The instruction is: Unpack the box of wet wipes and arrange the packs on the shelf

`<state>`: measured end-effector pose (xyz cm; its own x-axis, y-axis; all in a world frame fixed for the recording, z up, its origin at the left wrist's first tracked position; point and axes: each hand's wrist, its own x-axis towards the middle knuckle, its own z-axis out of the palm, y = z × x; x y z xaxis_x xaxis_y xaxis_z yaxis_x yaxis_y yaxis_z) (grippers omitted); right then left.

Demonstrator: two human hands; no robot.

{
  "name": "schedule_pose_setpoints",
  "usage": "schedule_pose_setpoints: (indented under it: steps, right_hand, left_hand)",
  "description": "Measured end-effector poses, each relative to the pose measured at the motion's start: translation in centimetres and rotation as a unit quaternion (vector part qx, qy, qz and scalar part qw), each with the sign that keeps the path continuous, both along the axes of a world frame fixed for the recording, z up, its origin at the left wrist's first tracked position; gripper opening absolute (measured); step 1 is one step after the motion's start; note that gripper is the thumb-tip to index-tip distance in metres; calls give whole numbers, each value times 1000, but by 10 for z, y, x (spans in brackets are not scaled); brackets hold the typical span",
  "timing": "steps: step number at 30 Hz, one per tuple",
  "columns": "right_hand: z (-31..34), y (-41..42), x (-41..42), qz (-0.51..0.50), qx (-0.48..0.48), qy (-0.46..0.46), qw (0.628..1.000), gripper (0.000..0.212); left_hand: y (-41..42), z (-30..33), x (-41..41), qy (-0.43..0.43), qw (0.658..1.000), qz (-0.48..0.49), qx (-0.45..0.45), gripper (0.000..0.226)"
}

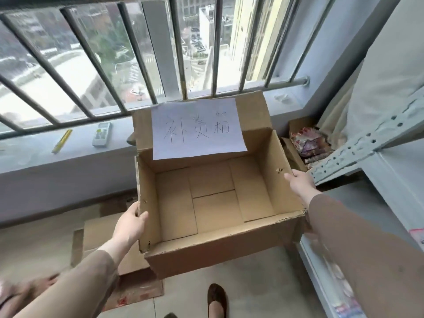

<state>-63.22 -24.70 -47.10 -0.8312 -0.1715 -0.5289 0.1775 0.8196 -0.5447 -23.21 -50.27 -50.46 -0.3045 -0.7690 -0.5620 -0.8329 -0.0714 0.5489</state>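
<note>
Left hand (132, 223): fingers curl over box (213, 203) left wall, lower centre.
Right hand (299, 181): grips right wall.
Risk: torn rim may buckle, tipping the empty box.

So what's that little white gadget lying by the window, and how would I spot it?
Start at the barred window and drop to the grey sill beneath it, left of the open cardboard box. Two small things lie there: the remote control is the stubby white one with buttons, nearer the box, unlike the slim yellow pen-like stick on its left.
</note>
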Motion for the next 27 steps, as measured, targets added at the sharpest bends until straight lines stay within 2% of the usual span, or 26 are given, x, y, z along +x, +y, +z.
schedule_pose_setpoints:
  steps: [7, 10, 14, 20, 27]
  right_hand:
    - [-38, -5, -28, 50, 35, 15, 998, 30]
    - [-31, -5, -22, 66, 54, 31, 996, 27]
    - [-20, -4, -11, 88, 90, 47, 991, 37]
    - [-7, -1, 7, 89, 125, 79, 985, 63]
    - [37, 2, 59, 143, 98, 118, 978, 66]
  left_hand:
    - [-19, -19, -14, -6, 1000, 14, 8, 33]
    - [-21, -18, -13, -16, 1000, 10, 4, 34]
    - [-14, -14, -4, -45, 999, -15, -6, 49]
    - [-1, -1, 11, -70, 996, -45, -14, 65]
    - [8, 44, 12, -44, 994, -83, -55, 72]
